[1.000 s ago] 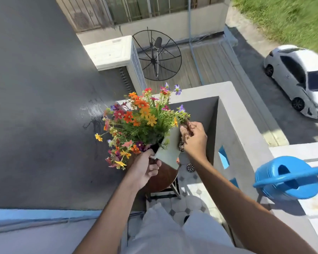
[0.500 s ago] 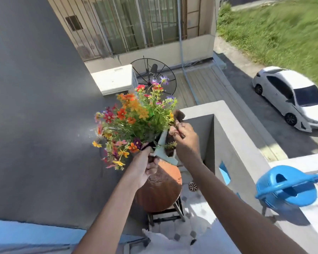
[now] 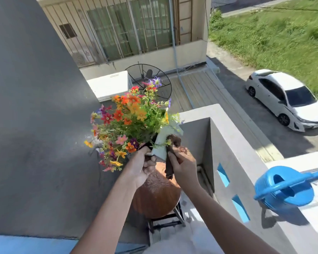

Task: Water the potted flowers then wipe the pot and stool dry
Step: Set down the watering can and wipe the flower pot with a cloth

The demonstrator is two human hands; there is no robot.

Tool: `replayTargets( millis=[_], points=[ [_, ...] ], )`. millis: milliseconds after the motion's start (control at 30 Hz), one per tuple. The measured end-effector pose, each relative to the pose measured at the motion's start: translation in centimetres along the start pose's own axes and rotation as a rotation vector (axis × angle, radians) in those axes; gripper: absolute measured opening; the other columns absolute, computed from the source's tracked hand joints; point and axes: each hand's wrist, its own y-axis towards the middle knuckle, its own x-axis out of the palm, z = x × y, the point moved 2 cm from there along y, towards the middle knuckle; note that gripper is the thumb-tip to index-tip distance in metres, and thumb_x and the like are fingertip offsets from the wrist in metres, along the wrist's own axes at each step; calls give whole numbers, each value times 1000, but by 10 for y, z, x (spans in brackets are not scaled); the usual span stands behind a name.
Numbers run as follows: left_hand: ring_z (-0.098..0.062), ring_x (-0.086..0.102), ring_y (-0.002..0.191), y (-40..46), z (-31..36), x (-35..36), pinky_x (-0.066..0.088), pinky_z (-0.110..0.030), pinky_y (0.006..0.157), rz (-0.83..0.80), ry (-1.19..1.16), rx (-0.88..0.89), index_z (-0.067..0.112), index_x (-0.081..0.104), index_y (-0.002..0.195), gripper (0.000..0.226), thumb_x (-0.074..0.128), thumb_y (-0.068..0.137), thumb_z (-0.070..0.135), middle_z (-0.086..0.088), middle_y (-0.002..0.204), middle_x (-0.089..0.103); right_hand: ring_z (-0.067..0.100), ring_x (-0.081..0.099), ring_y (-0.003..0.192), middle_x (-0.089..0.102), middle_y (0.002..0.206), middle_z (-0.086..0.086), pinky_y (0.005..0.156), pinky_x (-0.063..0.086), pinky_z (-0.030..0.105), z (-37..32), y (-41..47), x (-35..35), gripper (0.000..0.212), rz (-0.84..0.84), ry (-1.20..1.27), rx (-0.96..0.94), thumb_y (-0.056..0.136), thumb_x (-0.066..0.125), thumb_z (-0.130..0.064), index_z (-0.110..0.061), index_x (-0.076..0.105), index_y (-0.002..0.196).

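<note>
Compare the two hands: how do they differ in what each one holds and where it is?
The left hand grips the white pot near its rim, under the flowers; the right hand holds a brown cloth against the pot's side. The left sits lower and nearer the wall, the right nearer the parapet. Both are above the stool.

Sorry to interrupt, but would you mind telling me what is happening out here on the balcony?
A person is wiping a pot of flowers. The left hand holds the pale pot tilted above the round wooden stool, while the right hand presses a dark brown cloth against its side. The blue watering can sits aside on the balcony wall.
</note>
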Motion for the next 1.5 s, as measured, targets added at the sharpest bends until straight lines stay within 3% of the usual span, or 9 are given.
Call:
replayTargets(
  millis=[133, 433, 633, 767, 900, 1100, 1200, 1333, 1500],
  points=[
    [-5, 25, 34, 4, -7, -2, 21, -16, 31, 10, -14, -17, 11, 45, 78, 19, 39, 96, 13, -1, 60, 39, 20, 66, 87, 66, 90, 1, 76, 52, 26, -2, 13, -1, 13, -45, 130, 197, 93, 59, -18, -10, 67, 100],
    [-7, 26, 38, -5, -6, 7, 21, -18, 34, -23, -113, -24, 10, 49, 82, 18, 40, 98, 13, -2, 59, 39, -3, 49, 68, 64, 74, -2, 71, 37, 6, -44, 36, -6, 16, 92, 26, -159, 91, 60, -6, 0, 67, 79],
    [-6, 26, 38, 0, -10, 1, 21, -18, 33, -24, -87, -36, 11, 49, 87, 12, 43, 96, 15, -1, 59, 42, 26, 61, 76, 67, 77, 11, 69, 46, 36, 4, 13, -5, 19, 25, -76, 62, 92, 60, -11, -1, 68, 78],
    [-6, 26, 38, -6, -9, 10, 21, -19, 37, 25, -16, 33, 11, 53, 78, 22, 43, 98, 11, 1, 54, 43, -6, 50, 76, 60, 80, -4, 72, 40, 21, -35, 24, -1, 12, 83, -22, -99, 90, 63, -3, -4, 72, 82],
    [-7, 26, 40, -12, -5, 13, 23, -20, 41, -29, -54, 28, 10, 54, 84, 17, 44, 98, 11, 1, 56, 43, 2, 55, 87, 71, 91, 8, 83, 38, 7, -51, 38, -6, 12, 144, 86, -165, 87, 67, -4, 1, 75, 96],
    [-8, 28, 42, -14, -5, 6, 30, -17, 36, -115, -94, -42, 12, 45, 81, 17, 46, 97, 14, -4, 61, 43, 15, 58, 78, 63, 82, 5, 60, 39, 14, 6, 50, -21, 20, 164, 65, 189, 96, 58, -15, 0, 70, 98],
    [-7, 28, 41, -19, -3, 8, 29, -17, 37, -129, -62, -42, 11, 47, 81, 21, 41, 101, 16, -5, 63, 43, 7, 47, 54, 54, 65, 3, 55, 30, 29, 13, 67, -26, 28, 208, 34, 221, 99, 54, -22, -5, 71, 84],
    [-6, 28, 43, -20, 0, 15, 26, -16, 38, -147, -40, -3, 9, 56, 90, 26, 36, 103, 20, -3, 61, 45, -1, 38, 41, 43, 56, -7, 43, 32, 21, -8, 84, -28, 30, 263, 113, 215, 100, 52, -15, -4, 61, 74],
    [-10, 26, 49, -18, 1, 17, 28, -19, 38, -87, 62, 18, 8, 53, 90, 20, 42, 102, 20, -5, 63, 46, -10, 51, 63, 58, 79, 2, 63, 42, 13, -56, 71, -31, 7, 201, 193, 4, 90, 58, 3, -3, 57, 94]
  ],
)
